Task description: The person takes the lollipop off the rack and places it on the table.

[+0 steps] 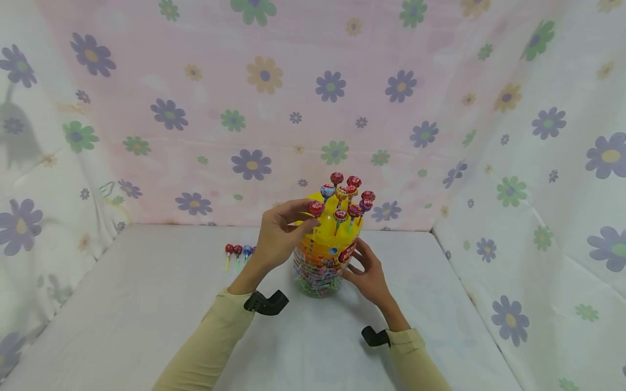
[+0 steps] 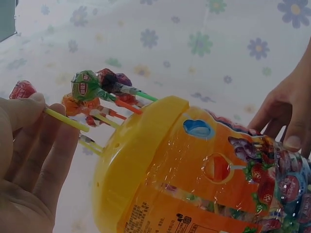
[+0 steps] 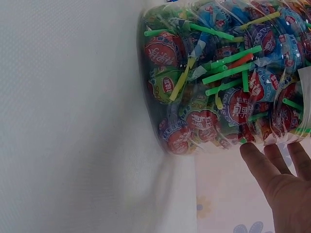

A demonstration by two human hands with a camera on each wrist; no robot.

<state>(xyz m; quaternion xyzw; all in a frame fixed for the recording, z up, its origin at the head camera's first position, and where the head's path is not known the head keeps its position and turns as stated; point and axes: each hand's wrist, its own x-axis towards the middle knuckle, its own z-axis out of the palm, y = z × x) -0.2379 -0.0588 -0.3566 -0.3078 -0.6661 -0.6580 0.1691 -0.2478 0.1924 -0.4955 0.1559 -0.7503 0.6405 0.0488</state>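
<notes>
A clear plastic jar [image 1: 317, 274] filled with wrapped lollipops stands on the white table, under a domed yellow lid [image 2: 131, 150]. Several lollipops [image 2: 85, 86] stick up from holes in that lid. Between thumb and fingers, my left hand [image 1: 280, 238] pinches a red-wrapped lollipop [image 2: 23, 89] at the lid's left side. Its yellow stick [image 2: 65, 120] points toward the lid, and in the left wrist view the stick's end is free of it. My right hand [image 1: 368, 276] holds the jar's right side, with fingertips [image 3: 249, 150] against the clear wall.
Several more lollipops [image 1: 237, 250] lie in a row on the table [image 1: 161, 304], left of the jar and partly hidden by my left hand. A flower-patterned cloth [image 1: 293, 136] hangs behind and along both sides. Black wrist mounts [image 1: 266, 303] sit over the sleeves.
</notes>
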